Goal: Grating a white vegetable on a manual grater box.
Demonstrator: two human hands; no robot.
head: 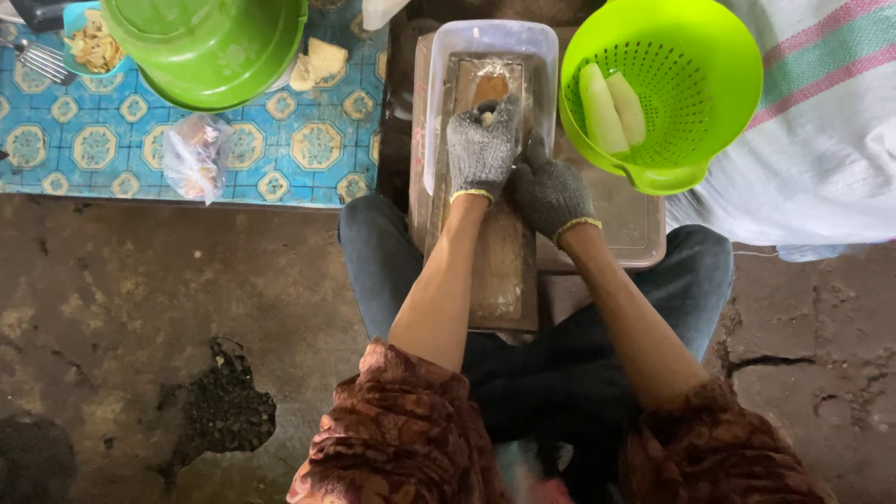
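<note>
Both my hands wear grey knit gloves. My left hand (481,149) is closed on a small pale piece of food, pressing it on a long wooden slicer board (499,271) that slopes from my lap into a clear plastic tub (439,93). My right hand (549,191) rests beside it on the board's right edge, fingers curled against the left glove; what it grips is hidden. To the right, a lime-green colander (691,103) holds two peeled pale wedges (611,107).
A blue patterned mat (112,149) at upper left carries a green bowl (210,47), a small blue bowl of chips (91,42), pale slices (317,63) and a knotted plastic bag (194,157). A striped white sack (821,121) lies right. Stained, cracked concrete floor (140,327) surrounds my legs.
</note>
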